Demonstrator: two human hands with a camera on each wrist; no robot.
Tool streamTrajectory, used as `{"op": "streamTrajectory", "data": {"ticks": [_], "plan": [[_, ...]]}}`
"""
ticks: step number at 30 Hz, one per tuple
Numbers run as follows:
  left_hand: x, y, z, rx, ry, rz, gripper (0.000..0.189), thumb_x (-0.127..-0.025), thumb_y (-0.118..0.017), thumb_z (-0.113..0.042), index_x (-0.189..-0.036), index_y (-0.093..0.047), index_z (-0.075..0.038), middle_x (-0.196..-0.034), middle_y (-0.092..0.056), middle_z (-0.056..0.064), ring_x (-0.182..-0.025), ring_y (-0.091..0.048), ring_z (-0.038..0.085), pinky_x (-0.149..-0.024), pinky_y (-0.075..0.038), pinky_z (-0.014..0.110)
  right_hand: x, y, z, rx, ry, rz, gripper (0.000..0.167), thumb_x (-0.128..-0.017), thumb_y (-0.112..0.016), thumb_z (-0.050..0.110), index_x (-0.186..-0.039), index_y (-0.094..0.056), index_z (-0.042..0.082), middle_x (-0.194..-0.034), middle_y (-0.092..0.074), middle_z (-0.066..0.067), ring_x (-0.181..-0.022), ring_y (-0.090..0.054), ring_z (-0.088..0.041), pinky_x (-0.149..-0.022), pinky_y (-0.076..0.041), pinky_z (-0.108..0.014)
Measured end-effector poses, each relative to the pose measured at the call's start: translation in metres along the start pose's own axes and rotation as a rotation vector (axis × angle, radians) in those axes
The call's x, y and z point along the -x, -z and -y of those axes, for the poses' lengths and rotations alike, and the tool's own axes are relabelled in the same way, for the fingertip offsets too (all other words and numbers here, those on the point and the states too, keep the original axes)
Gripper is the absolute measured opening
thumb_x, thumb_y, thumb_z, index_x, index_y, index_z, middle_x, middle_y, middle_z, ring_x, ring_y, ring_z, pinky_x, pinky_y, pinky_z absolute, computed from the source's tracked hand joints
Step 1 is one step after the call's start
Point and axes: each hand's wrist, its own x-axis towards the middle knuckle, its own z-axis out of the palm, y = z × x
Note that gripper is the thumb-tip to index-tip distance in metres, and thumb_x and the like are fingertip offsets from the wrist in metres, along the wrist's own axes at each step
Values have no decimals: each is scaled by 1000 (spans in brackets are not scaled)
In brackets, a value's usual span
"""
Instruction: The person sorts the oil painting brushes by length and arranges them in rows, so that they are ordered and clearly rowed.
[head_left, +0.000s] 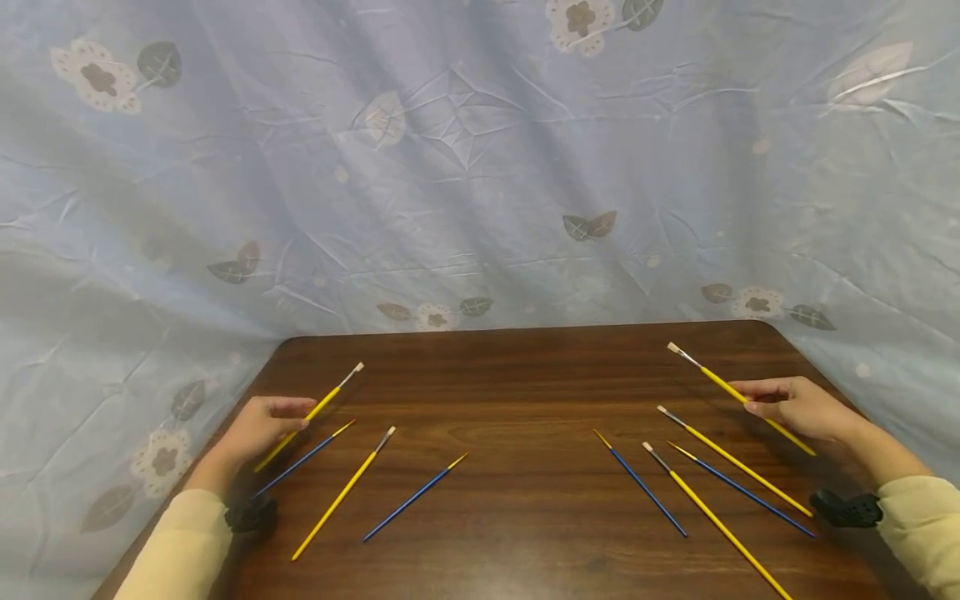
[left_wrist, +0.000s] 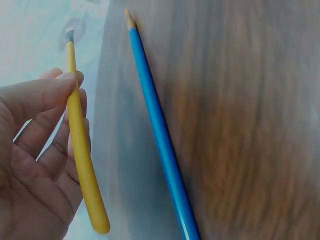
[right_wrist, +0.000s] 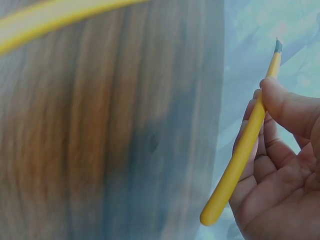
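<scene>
At the table's left side my left hand [head_left: 258, 427] pinches a yellow paintbrush [head_left: 322, 405] between thumb and fingers, its flat pale bristles pointing up and away. On the right, my right hand [head_left: 806, 408] holds another yellow paintbrush [head_left: 716, 381] the same way, bristles toward the far left. Both wrist views show the thumb pressed on the yellow handle, here the left brush [left_wrist: 82, 145] and the right brush [right_wrist: 240, 155]. A blue paintbrush [head_left: 305, 460] with a pointed tip lies just beside the left hand. Nearest the right hand lies a yellow paintbrush [head_left: 738, 462].
On the brown wooden table [head_left: 525, 517] another yellow brush [head_left: 345, 490] and blue brush [head_left: 412, 500] lie left of the middle. To the right lie a blue brush [head_left: 645, 487], a longer yellow one [head_left: 712, 517] and another blue one [head_left: 750, 493]. A floral curtain [head_left: 480, 167] hangs behind.
</scene>
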Motion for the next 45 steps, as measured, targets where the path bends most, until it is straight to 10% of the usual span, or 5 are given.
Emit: {"op": "streamTrajectory", "data": {"ticks": [19, 31, 45], "plan": [[-25, -40, -66, 163, 12, 133, 40, -92, -65, -6, -131, -59, 2, -122, -61, 24, -92, -62, 28, -67, -54, 34, -29, -31, 71, -166, -28, 91, 56, -98, -60, 21, -141, -42, -10, -124, -54, -26, -109, -56, -35, -78, -55, -35], [-42, -97, -103, 317, -20, 193, 50, -89, -60, 3, -136, -48, 9, -121, -54, 30, -102, -60, 41, -66, -58, 37, -55, -63, 105, -343, -101, 109, 55, -96, -62, 18, -141, -42, -8, -118, -54, -24, -103, -57, -34, -83, -55, -42], [-62, -151, -144, 470, 96, 125, 48, -88, -64, 6, -135, -52, 4, -121, -56, 25, -89, -60, 22, -66, -59, 38, -95, -107, 130, -481, -105, 43, 51, -92, -65, 4, -136, -46, -12, -103, -59, -16, -92, -63, -28, -71, -59, -40]]}}
